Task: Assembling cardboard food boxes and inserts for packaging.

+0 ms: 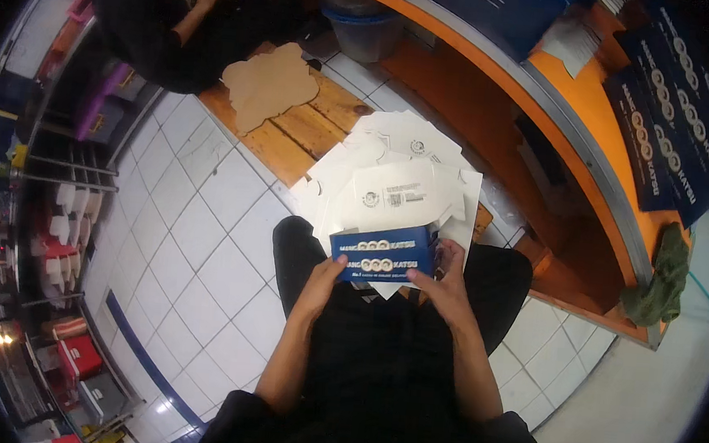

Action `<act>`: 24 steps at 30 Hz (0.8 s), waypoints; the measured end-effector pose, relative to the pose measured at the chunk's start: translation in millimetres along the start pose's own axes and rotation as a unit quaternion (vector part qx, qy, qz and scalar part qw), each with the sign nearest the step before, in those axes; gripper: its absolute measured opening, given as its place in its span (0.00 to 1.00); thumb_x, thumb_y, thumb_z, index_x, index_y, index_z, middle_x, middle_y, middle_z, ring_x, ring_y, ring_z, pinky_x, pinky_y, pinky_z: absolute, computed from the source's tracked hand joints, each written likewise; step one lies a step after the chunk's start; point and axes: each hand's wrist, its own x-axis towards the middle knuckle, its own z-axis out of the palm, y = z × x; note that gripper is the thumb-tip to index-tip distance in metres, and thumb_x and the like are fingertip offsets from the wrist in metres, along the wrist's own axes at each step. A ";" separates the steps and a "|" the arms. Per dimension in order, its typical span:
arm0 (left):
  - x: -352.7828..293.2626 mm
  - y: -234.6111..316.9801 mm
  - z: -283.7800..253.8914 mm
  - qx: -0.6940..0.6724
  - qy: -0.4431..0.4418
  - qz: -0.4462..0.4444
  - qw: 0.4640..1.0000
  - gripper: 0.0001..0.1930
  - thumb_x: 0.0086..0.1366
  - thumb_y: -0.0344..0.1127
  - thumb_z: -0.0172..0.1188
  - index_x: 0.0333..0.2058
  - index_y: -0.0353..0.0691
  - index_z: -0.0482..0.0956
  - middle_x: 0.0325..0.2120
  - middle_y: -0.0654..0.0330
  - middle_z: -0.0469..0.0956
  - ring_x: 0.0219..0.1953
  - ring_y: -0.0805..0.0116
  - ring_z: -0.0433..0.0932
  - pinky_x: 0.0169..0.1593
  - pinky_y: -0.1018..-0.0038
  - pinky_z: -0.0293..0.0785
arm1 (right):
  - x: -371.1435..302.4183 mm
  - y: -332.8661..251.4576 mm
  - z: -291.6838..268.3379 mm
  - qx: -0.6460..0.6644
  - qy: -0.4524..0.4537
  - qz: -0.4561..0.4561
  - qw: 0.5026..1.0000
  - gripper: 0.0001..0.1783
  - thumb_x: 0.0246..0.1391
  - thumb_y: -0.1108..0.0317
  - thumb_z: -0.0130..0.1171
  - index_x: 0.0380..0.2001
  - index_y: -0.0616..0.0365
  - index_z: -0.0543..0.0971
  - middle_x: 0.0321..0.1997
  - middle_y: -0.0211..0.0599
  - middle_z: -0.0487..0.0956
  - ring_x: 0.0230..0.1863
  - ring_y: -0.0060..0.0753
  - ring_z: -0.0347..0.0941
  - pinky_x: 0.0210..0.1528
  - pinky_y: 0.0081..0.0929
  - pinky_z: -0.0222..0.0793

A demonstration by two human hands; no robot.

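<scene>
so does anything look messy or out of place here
The flat white box blanks lie fanned askew on the wooden bench, some overhanging its edge. A lone brown blank lies apart. Both hands hold a blue box.

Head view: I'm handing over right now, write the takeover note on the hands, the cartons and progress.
Left hand: grips the left end of the blue folding carton, over the lap.
Right hand: holds its right end, fingers along the lower edge.
Stock: stack of flat white carton blanks lies ahead on the wooden bench; a brown cardboard blank sits farther along.
Done: one carton picked up, partly shaped.
Left: this carton looks unfinished; the flat stack remains.
</scene>
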 end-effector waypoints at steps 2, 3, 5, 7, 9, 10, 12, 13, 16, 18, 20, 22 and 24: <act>-16.9 35.3 22.6 0.066 0.070 0.068 0.993 0.25 0.75 0.45 0.55 0.59 0.28 0.75 0.50 0.50 0.80 0.48 0.67 0.79 0.55 0.70 0.73 | -20.3 -23.1 11.8 -0.138 0.046 -0.128 0.981 0.65 0.37 0.58 0.82 0.70 0.64 0.50 0.68 0.59 0.61 0.70 0.55 0.59 0.71 0.45 0.58; -24.0 51.5 31.7 0.123 0.148 0.144 0.971 0.23 0.75 0.40 0.57 0.60 0.28 0.73 0.52 0.51 0.79 0.49 0.67 0.78 0.55 0.71 0.73 | -30.4 -40.3 17.7 -0.136 0.047 -0.127 0.981 0.65 0.37 0.58 0.82 0.70 0.64 0.50 0.68 0.59 0.61 0.70 0.55 0.59 0.71 0.45 0.58; -28.4 65.3 37.1 0.130 0.204 0.236 0.941 0.21 0.72 0.35 0.60 0.59 0.27 0.74 0.49 0.52 0.81 0.48 0.68 0.79 0.54 0.73 0.73 | -42.0 -65.7 25.8 -0.367 0.061 -0.266 0.889 0.65 0.34 0.57 0.84 0.70 0.61 0.53 0.67 0.59 0.62 0.67 0.59 0.61 0.69 0.48 0.61; -44.9 108.2 63.9 0.185 0.052 0.230 0.954 0.20 0.73 0.38 0.59 0.58 0.30 0.76 0.43 0.56 0.83 0.42 0.70 0.80 0.50 0.74 0.75 | -45.8 -69.1 21.4 -0.395 0.071 -0.303 0.864 0.65 0.31 0.54 0.84 0.70 0.57 0.56 0.65 0.58 0.62 0.65 0.62 0.63 0.67 0.51 0.63; -48.5 124.7 82.8 0.194 0.021 0.216 0.957 0.17 0.74 0.39 0.57 0.52 0.32 0.80 0.34 0.60 0.84 0.34 0.74 0.79 0.43 0.76 0.76 | -46.1 -68.4 21.5 -0.437 0.043 -0.360 0.823 0.65 0.30 0.49 0.84 0.70 0.56 0.59 0.65 0.57 0.62 0.65 0.60 0.63 0.64 0.51 0.66; -47.3 125.5 85.0 0.186 -0.031 0.169 0.967 0.16 0.75 0.40 0.56 0.49 0.31 0.81 0.31 0.61 0.83 0.31 0.76 0.77 0.39 0.76 0.75 | -45.6 -67.4 22.1 -0.437 0.043 -0.363 0.822 0.65 0.30 0.49 0.84 0.70 0.56 0.59 0.65 0.57 0.62 0.65 0.60 0.63 0.64 0.51 0.66; -53.7 135.9 101.4 0.208 -0.052 0.142 0.966 0.16 0.76 0.41 0.56 0.40 0.32 0.82 0.23 0.61 0.80 0.27 0.80 0.73 0.33 0.77 0.71 | -45.6 -65.4 21.2 -0.441 0.052 -0.373 0.815 0.64 0.31 0.44 0.83 0.71 0.48 0.61 0.63 0.57 0.62 0.63 0.60 0.64 0.60 0.50 0.70; -54.1 136.3 103.4 0.208 -0.056 0.143 0.966 0.16 0.76 0.41 0.56 0.40 0.32 0.82 0.23 0.61 0.80 0.27 0.80 0.73 0.33 0.77 0.71 | -46.6 -69.0 19.2 -0.443 0.055 -0.372 0.814 0.64 0.31 0.44 0.83 0.71 0.48 0.61 0.63 0.57 0.62 0.63 0.60 0.64 0.60 0.50 0.70; -60.4 136.0 102.8 0.257 -0.047 0.158 0.952 0.15 0.76 0.41 0.56 0.38 0.33 0.81 0.21 0.58 0.77 0.26 0.80 0.72 0.31 0.76 0.70 | -52.7 -80.0 19.0 -0.477 0.021 -0.359 0.802 0.59 0.33 0.42 0.82 0.70 0.38 0.64 0.62 0.57 0.62 0.60 0.60 0.65 0.57 0.49 0.73; -60.6 134.5 103.4 0.253 -0.032 0.145 0.956 0.16 0.76 0.42 0.55 0.36 0.33 0.81 0.19 0.57 0.75 0.25 0.80 0.71 0.30 0.75 0.69 | -54.6 -80.9 19.2 -0.504 0.008 -0.329 0.799 0.56 0.33 0.41 0.81 0.69 0.32 0.66 0.60 0.57 0.62 0.59 0.61 0.65 0.55 0.48 0.75; -60.7 128.6 105.1 0.260 -0.023 0.166 0.951 0.16 0.76 0.42 0.55 0.36 0.33 0.81 0.18 0.54 0.75 0.23 0.76 0.72 0.29 0.73 0.69 | -55.4 -74.8 17.6 -0.496 0.013 -0.331 0.803 0.56 0.33 0.41 0.81 0.68 0.32 0.67 0.60 0.56 0.62 0.59 0.61 0.65 0.53 0.48 0.76; -61.6 126.7 107.8 0.266 -0.014 0.188 0.946 0.16 0.76 0.42 0.55 0.35 0.33 0.81 0.17 0.52 0.75 0.20 0.72 0.73 0.28 0.72 0.69 | -55.2 -72.9 16.3 -0.488 0.018 -0.335 0.806 0.56 0.32 0.42 0.81 0.68 0.33 0.67 0.60 0.56 0.62 0.59 0.61 0.65 0.52 0.47 0.76; -63.4 127.0 110.1 0.323 0.010 0.230 0.918 0.16 0.76 0.41 0.55 0.35 0.34 0.81 0.17 0.48 0.75 0.17 0.61 0.74 0.26 0.69 0.69 | -54.8 -72.4 15.7 -0.478 0.025 -0.348 0.806 0.57 0.31 0.43 0.82 0.68 0.33 0.67 0.60 0.56 0.62 0.59 0.61 0.66 0.49 0.46 0.78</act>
